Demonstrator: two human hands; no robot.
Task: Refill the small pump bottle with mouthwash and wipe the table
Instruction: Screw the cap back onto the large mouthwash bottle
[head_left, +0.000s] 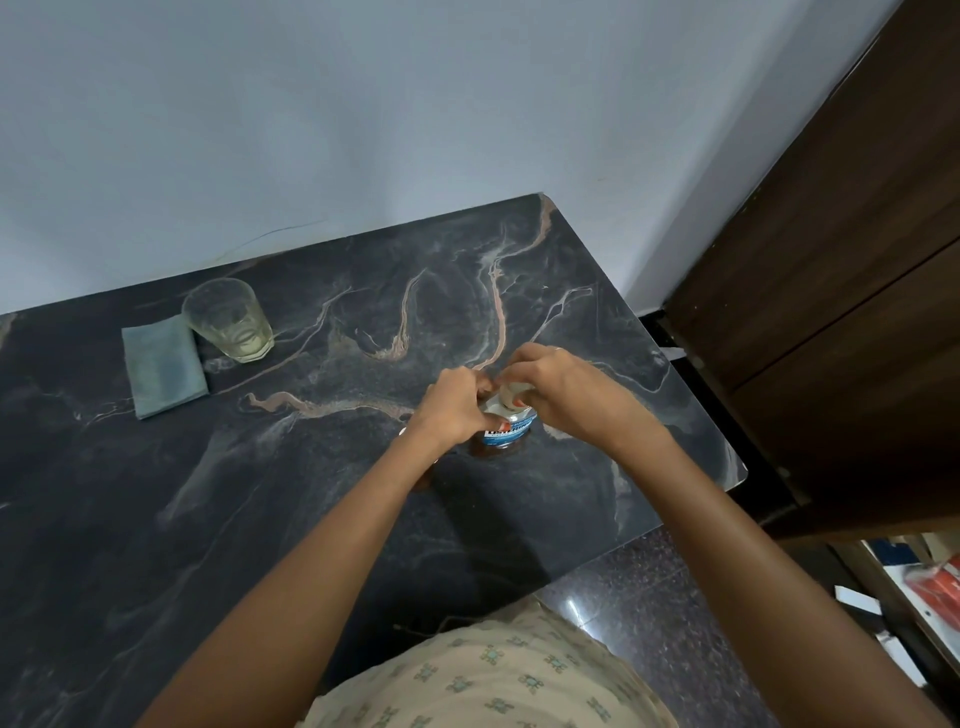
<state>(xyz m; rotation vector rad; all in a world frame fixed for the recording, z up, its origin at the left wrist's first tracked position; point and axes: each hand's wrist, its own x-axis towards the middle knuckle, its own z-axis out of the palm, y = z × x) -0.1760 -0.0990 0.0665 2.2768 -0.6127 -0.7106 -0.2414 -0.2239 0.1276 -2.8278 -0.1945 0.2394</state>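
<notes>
The dark marble table (311, 493) carries all items. A folded cloth (163, 366) and a glass (228, 322), just beside each other, sit well left of and beyond the grip. 2 hands meet on the mouthwash bottle (511, 431), which stands upright directly under the grip. The left hand (457, 410) curls around its shoulder. The right hand (566, 395) pinches the white cap (504, 400).
</notes>
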